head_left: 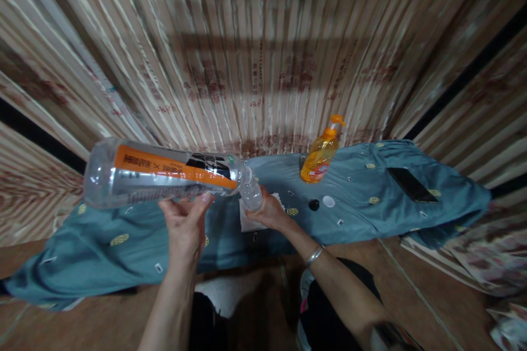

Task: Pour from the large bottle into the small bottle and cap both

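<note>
Large clear bottle (pixel 164 175) tipped sideways above the blue cloth (pixel 370 186), cradled underneath by left hand (pixel 187 225); right hand (pixel 269 211) gripping small bottle (pixel 252 194) at its mouth. Likely heavy, smooth, slippery; best held mid-body.

Orange-labelled clear bottle (pixel 164 174), teal cloth (pixel 370 186)

We saw a glossy clear plastic bottle with an orange label (pixel 164 174), a matt teal cloth (pixel 370 186), and a shiny orange plastic pump dispenser (pixel 320 156).
</note>
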`<action>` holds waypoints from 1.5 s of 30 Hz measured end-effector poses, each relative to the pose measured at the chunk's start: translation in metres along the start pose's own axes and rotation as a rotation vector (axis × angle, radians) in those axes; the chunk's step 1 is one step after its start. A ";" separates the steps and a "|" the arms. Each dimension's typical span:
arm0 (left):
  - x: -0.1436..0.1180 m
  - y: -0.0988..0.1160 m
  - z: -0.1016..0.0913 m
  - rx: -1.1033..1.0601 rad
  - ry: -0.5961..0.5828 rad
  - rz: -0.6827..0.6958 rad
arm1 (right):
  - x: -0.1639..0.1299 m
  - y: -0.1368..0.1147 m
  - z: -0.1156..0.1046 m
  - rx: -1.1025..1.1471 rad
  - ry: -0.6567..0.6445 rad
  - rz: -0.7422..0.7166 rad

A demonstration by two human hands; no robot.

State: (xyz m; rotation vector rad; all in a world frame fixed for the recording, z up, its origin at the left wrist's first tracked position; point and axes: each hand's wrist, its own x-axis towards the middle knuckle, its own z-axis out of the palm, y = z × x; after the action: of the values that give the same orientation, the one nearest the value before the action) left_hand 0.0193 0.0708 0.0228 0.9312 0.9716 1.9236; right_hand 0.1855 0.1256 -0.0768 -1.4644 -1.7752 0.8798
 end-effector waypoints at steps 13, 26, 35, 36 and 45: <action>0.004 0.003 0.001 0.013 -0.023 0.005 | 0.000 -0.001 0.000 -0.011 0.013 -0.017; 0.008 0.002 -0.001 0.007 -0.017 0.015 | 0.000 -0.001 0.000 -0.002 -0.002 -0.008; 0.010 0.001 -0.001 -0.009 -0.026 0.026 | 0.002 0.007 0.004 0.005 0.023 -0.041; 0.010 0.000 -0.001 -0.006 -0.027 0.028 | 0.002 0.007 0.004 0.005 0.022 -0.038; 0.011 0.000 -0.003 0.027 -0.056 0.031 | 0.000 -0.001 -0.001 -0.012 0.009 -0.027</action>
State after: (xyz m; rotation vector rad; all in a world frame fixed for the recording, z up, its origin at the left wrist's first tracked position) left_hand 0.0125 0.0791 0.0245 1.0153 0.9586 1.9038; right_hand 0.1856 0.1259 -0.0757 -1.4462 -1.7925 0.8492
